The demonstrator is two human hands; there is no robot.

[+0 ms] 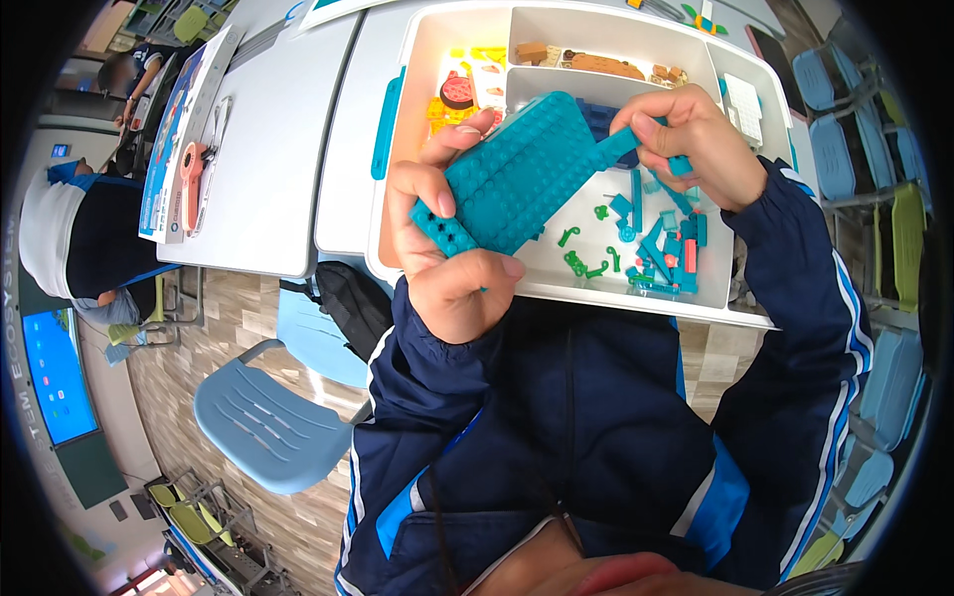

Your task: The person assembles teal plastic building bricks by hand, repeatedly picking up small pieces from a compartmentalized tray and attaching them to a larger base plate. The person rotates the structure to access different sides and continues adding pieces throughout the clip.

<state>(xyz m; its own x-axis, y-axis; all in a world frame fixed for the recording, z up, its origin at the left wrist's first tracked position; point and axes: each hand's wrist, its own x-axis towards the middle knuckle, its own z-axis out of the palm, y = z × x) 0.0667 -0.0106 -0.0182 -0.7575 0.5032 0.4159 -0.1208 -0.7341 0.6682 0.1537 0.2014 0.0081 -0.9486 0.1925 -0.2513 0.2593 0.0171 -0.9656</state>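
Observation:
My left hand (437, 293) grips a flat teal panel of building bricks (527, 174) by its left end, thumb below and fingers above. The studded face is turned up toward me, tilted over the tray. At the panel's right end, my right hand (711, 144) pinches a narrow teal strip (618, 147). The strip touches the panel's corner; whether it is joined there I cannot tell. A small teal piece (680, 165) shows below the right fingers. Under my hands, loose teal bricks (651, 248) and small green pieces (574, 262) lie in the tray.
The white sorting tray (382, 223) has compartments with yellow pieces (437, 111), brown pieces (606, 66) and white bricks (741, 104). To the left, a box (184, 129) and an orange-handled tool (191, 177) lie on the table. A blue chair (273, 422) stands behind left; another person (99, 233) is farther left.

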